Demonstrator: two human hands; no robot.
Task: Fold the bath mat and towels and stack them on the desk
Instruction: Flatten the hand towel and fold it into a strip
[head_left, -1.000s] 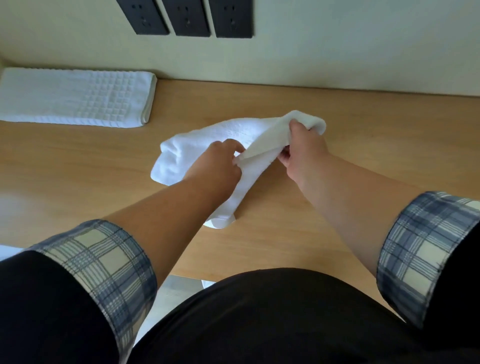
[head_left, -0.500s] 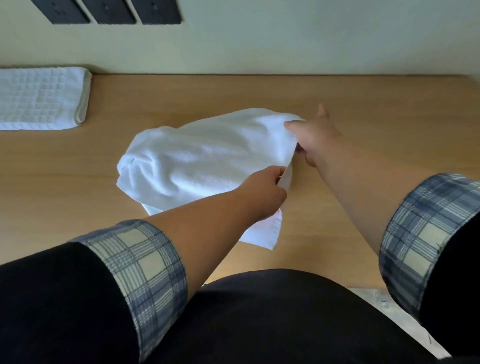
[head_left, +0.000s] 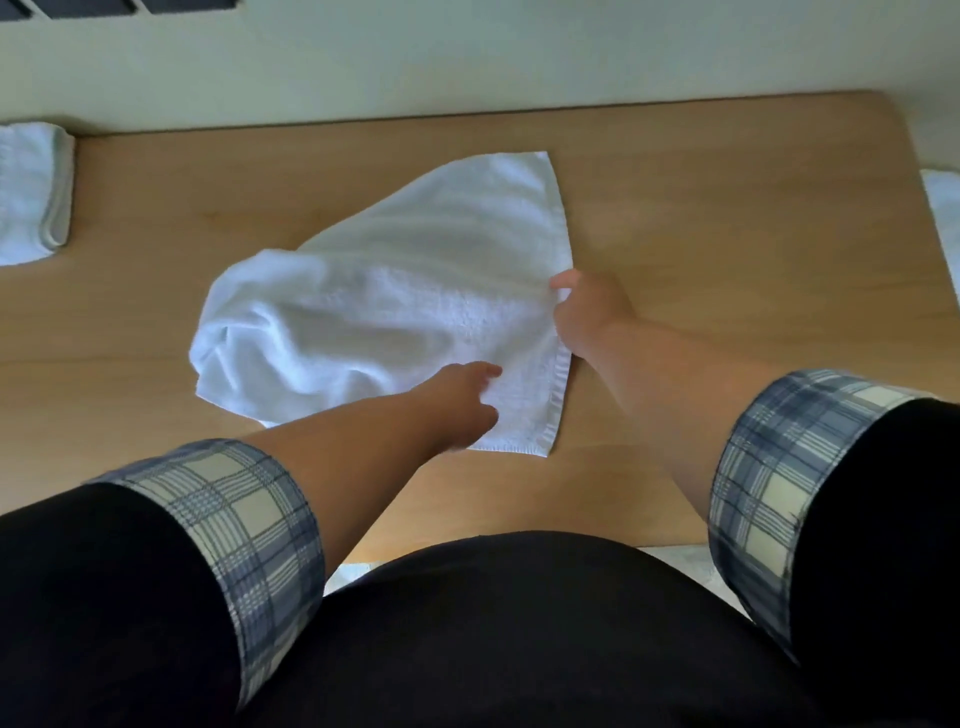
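A small white towel (head_left: 405, 306) lies partly spread on the wooden desk (head_left: 727, 249), flat along its right side and bunched at its left end. My right hand (head_left: 587, 312) pinches the towel's right edge about halfway along. My left hand (head_left: 462, 400) rests on the towel near its front right corner, fingers on the cloth. A folded white bath mat (head_left: 31, 192) lies at the desk's far left, against the wall and partly out of view.
The wall (head_left: 467, 57) runs along the back of the desk, with dark sockets (head_left: 119, 6) at the top left. Another white cloth (head_left: 943, 208) shows past the desk's right edge. The desk's front edge is just before my body.
The towel has been drawn out from a bunched strip into a wider, flatter sheet. My right hand moved along its right edge and my left hand went down onto the front corner. The view swung right.
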